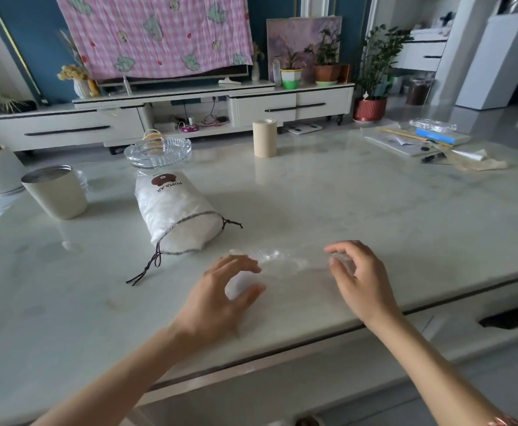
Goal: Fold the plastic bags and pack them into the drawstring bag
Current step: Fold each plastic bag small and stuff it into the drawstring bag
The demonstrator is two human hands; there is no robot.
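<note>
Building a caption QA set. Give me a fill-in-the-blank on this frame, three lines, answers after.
1. The drawstring bag lies on its ___.
2. The word printed on it reads ___.
3. The plastic bag, gripped by the left hand and right hand, rests on the ___.

Missing words: side; POPULAR; table

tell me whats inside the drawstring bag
The drawstring bag lies on its side on the table, its mouth loosely open toward the person. In the mouth, whitish crinkled material shows, likely plastic bags. The fabric hides whatever lies deeper.
</note>
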